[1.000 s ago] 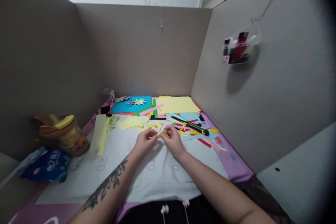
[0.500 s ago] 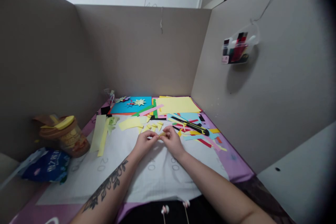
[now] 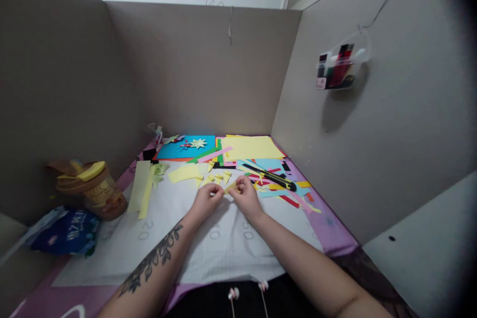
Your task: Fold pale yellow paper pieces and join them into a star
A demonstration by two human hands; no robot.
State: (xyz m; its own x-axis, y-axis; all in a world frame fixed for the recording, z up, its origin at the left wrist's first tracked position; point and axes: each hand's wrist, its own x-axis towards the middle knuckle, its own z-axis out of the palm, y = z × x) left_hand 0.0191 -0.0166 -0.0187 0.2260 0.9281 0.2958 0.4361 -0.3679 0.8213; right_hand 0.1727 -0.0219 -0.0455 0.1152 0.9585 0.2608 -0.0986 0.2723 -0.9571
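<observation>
Between my hands is a small piece of yellow paper (image 3: 230, 188), partly covered by the fingers. My left hand (image 3: 205, 201) pinches its left end with thumb and forefinger. On its other side my right hand (image 3: 245, 197) grips it, fingers curled. Just beyond lie several small folded yellow paper pieces (image 3: 217, 178) and a flat yellow paper sheet (image 3: 184, 174). A black and yellow utility knife (image 3: 270, 177) rests on coloured paper strips to the right of my right hand.
White paper (image 3: 164, 253) with printed numbers covers the table. Folded paper stars (image 3: 198, 143) lie on blue card (image 3: 172, 152) at the back, beside a yellow stack (image 3: 253, 148). A lidded cup (image 3: 102, 194) and blue packet (image 3: 67, 232) stand left. Grey partitions (image 3: 201, 69) surround the table.
My fingers have shifted slightly on the yellow paper, and more of it shows between the hands. The whole view has tilted a little; the other things lie where they were.
</observation>
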